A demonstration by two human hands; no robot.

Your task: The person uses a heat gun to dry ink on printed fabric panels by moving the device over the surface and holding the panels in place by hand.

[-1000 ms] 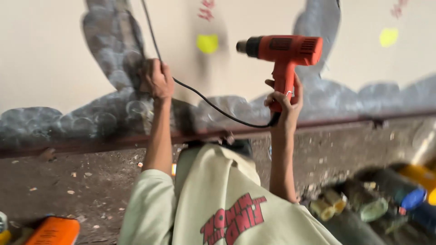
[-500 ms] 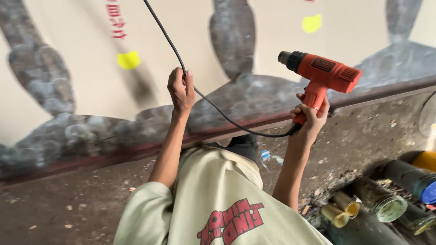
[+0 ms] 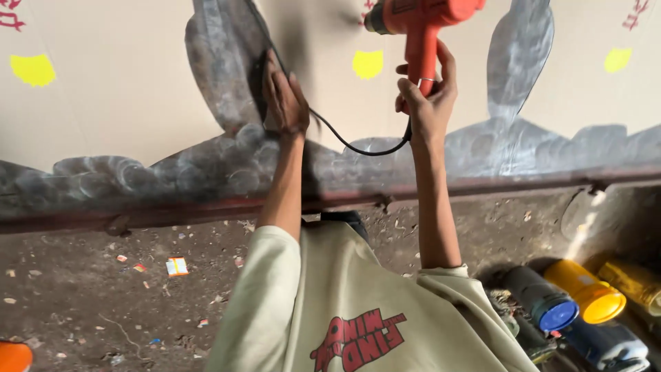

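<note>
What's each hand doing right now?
Left hand: flat against the grey painted panel, over the black cord; grip cannot be told.
Right hand: closed on the orange heat gun.

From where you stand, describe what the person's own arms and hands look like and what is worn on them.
Both arms are bare from the short sleeves down. The shirt is pale cream, loose, with a red printed graphic on the chest. The left hand wears no glove. The right hand is also ungloved, with what looks like a thin ring on one finger.
</note>
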